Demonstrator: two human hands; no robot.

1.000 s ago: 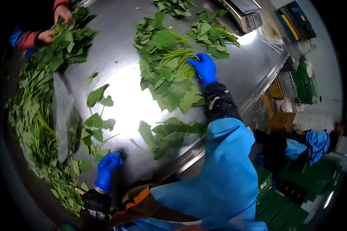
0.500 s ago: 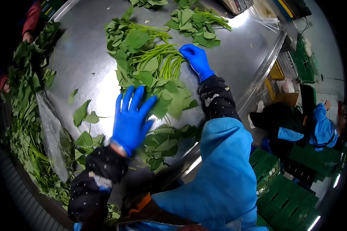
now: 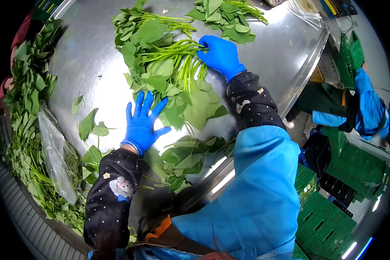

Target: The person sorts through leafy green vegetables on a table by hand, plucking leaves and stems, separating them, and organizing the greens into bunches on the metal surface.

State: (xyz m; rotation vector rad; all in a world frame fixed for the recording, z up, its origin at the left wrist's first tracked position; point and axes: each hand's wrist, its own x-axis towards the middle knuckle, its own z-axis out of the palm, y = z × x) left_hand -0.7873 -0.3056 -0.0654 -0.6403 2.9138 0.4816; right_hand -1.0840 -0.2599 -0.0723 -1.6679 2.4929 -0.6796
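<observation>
Both hands wear blue gloves over the metal table. My left hand has its fingers spread, their tips at the lower left edge of the central pile of leafy stems. Nothing is held in it. My right hand is closed at the cut ends of that pile's green stems; its fingertips meet the stem ends. Nearer my body lies a smaller leafy bunch. Another bunch rests beyond my right hand, its stems pointing right.
A long heap of greens with a clear plastic bag lines the left side. Loose leaves lie beside my left hand. A person's sleeve shows at upper left. Green crates and a person in blue are at right.
My left hand has come from the near left side, opening and reaching the central pile. My right hand stays by the stem ends. The view has shifted, and the co-worker's hands at upper left have left view.
</observation>
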